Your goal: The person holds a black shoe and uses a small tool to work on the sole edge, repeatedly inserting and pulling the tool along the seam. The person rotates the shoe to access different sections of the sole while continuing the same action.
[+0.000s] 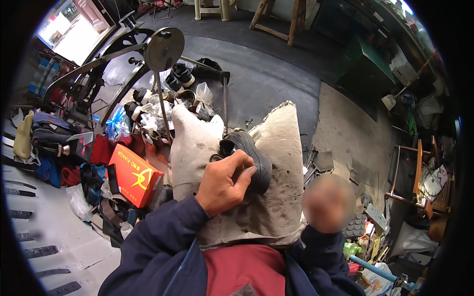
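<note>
A black shoe (257,161) lies on the stained cream cloth (276,207) spread over my lap, its opening away from me. My left hand (224,183) is over the shoe's near left side, fingers curled and the thumb pressed against the index finger. Whatever is in that pinch is too small or hidden to make out. Off the cloth's right edge is my right hand (329,203), apart from the shoe. A blur covers it, so its fingers and anything in them cannot be read.
A hand-cranked machine with a round metal wheel (164,49) stands at the far left. Several shoes and plastic bags (195,96) lie beyond my knees. An orange-red box (134,175) is on my left. Tools and scraps (368,227) crowd the right side. Wooden stool legs (291,24) stand behind.
</note>
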`<state>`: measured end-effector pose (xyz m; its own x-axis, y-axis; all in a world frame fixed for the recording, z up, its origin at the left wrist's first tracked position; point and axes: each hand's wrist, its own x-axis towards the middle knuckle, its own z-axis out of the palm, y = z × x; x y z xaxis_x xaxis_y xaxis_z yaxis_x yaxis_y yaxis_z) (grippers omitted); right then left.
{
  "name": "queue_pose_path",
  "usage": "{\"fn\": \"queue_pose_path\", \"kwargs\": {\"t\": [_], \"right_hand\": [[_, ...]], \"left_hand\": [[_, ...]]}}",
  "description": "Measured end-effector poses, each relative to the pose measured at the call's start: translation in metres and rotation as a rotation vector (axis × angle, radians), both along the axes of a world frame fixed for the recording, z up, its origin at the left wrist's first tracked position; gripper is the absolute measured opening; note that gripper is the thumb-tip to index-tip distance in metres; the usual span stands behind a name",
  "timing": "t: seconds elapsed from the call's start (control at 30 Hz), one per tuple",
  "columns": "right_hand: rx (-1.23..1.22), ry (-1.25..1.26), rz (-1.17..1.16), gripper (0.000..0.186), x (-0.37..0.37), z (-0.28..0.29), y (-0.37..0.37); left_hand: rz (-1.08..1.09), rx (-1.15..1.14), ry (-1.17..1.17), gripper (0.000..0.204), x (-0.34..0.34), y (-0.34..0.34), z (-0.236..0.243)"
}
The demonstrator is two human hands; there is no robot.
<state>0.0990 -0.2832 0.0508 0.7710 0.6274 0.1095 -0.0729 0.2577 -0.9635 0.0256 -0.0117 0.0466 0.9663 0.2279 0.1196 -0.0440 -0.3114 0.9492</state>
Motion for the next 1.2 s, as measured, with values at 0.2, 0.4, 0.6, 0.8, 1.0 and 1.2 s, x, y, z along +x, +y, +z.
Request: {"fn": "queue_pose_path", "kwargs": {"t": [0.2,0.4,0.6,0.8,1.0,1.2], "right_hand": [[0.566,0.426,-1.041,0.034,0.060,-0.013,-0.075],[-0.130,0.159,-0.691,0.043,-0.003,-0.044,0.011],[-0.541,-0.190,-0.118,0.031,-0.025,-0.031,0.058],[-0.279,-0.078,-0.151,0.015,-0.021,-0.028,0.038],[0.241,0.122,0.006,0.027,-0.012,-0.031,0.060],[0.640,0.672,0.072,0.039,-0.018,-0.021,0.078]], "left_hand": [[0.013,0.019,0.004,0.009,-0.001,0.000,-0.003],[0.005,-0.013,0.032,0.006,0.001,-0.004,0.003],[0.023,0.009,0.065,0.008,-0.002,-0.003,0.006],[-0.004,-0.060,0.094,0.012,-0.005,-0.007,0.003],[-0.018,-0.180,0.073,0.020,-0.003,-0.017,-0.009],[0.003,-0.171,0.008,0.020,0.000,-0.020,-0.014]]}}
